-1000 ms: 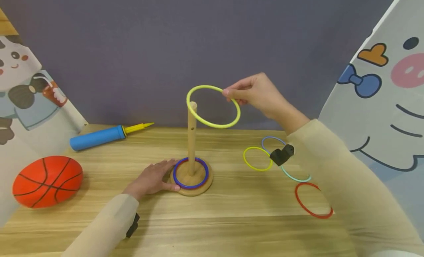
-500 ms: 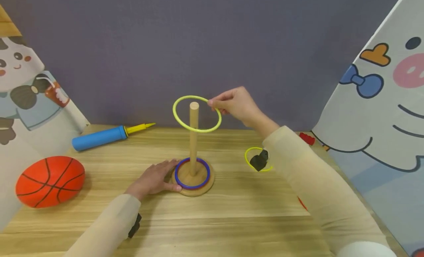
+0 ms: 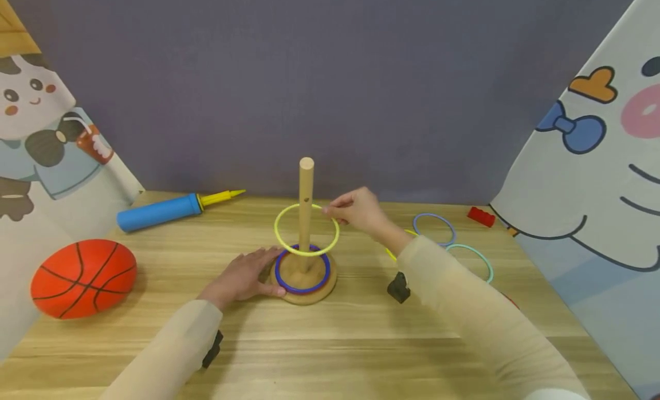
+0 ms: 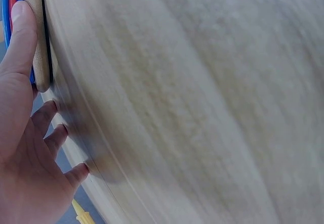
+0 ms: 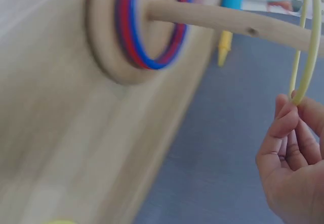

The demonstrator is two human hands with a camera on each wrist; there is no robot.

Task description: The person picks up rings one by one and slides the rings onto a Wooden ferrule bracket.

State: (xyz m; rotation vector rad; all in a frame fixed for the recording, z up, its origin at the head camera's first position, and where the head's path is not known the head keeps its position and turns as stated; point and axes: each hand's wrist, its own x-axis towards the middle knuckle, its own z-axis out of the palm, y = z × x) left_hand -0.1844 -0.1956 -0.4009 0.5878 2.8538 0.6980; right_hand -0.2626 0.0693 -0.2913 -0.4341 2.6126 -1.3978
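Note:
A wooden peg stands upright on a round wooden base. Around the foot of the peg lies a blue ring, with a red ring directly beneath it. My right hand pinches a yellow ring between thumb and fingertips, and this ring encircles the peg partway down, above the base. At the base's left edge rests my left hand, its thumb lying over the rim by the rings. In the left wrist view, several fingers extend to the tabletop; the index finger is mostly hidden.
On the left are an orange ball with basketball lines and a blue pump with a yellow nozzle. Right of the peg lie a light blue ring, a mint ring and a partly hidden yellow ring. A red block sits farther back.
My right hand has brought the yellow ring left over the peg's top, then lowered it along the peg. The left hand has stayed at the base.

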